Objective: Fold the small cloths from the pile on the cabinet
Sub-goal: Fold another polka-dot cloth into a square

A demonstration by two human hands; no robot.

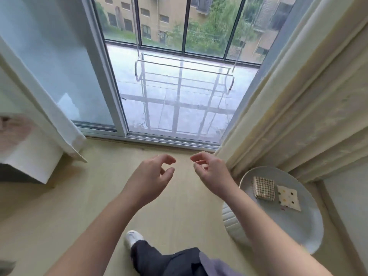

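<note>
Dark trouser leg [159, 259] and white shoe [132, 237] at bottom centre, on pale wood floor [89, 196]. 2 bare forearms reach forward above it. Left hand [153, 176] and right hand [210, 173] hang in air, near each other, not touching. Fingers [169, 159] on both are loosely curled, gripping nothing. 2 folded small cloths lie flat on the round white bench [298, 226] at right: checked cloth [263, 188], with dotted cloth [288, 198] just beside it on its right. Right hand is near the bench but apart from both cloths. Cream curtain [298, 116] hangs behind the bench. Glass sliding door [169, 96] ahead.
</note>
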